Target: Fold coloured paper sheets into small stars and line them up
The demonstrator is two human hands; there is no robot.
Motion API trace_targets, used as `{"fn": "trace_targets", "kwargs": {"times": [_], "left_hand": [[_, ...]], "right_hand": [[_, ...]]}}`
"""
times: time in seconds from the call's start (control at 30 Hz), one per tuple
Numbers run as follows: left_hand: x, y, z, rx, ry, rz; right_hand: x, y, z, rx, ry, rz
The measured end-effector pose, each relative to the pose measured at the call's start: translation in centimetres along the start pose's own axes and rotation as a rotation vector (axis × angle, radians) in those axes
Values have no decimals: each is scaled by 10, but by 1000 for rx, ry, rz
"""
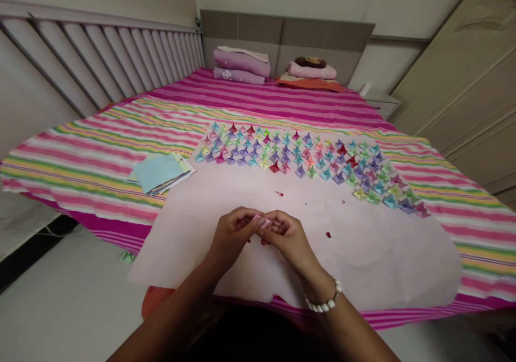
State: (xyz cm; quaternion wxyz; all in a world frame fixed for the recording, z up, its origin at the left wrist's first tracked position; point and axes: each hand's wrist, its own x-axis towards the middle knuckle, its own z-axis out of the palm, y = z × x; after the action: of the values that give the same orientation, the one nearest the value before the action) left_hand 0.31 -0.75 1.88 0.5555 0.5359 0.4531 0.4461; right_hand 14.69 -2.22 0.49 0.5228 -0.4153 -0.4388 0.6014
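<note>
My left hand (233,232) and my right hand (285,234) meet over a large pale pink sheet (363,254) spread on the bed. Both pinch a small piece of pink paper (258,219) between their fingertips. A white bead bracelet (324,301) circles my right wrist. Beyond the hands, several rows of small folded paper shapes (306,157) in many colours lie along the sheet's far edge.
A stack of coloured paper squares (159,172), light blue on top, lies to the left on the striped bedspread (88,157). Tiny red scraps (279,193) dot the sheet. Pillows (242,63) rest at the headboard. A slatted rail (121,55) runs on the left, a wardrobe (463,82) on the right.
</note>
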Motion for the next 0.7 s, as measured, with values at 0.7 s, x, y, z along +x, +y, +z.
{"fn": "trace_targets", "kwargs": {"times": [0.7], "left_hand": [[5, -6, 0, -193, -123, -126]], "right_hand": [[-1, 14, 4, -45, -89, 73]]}}
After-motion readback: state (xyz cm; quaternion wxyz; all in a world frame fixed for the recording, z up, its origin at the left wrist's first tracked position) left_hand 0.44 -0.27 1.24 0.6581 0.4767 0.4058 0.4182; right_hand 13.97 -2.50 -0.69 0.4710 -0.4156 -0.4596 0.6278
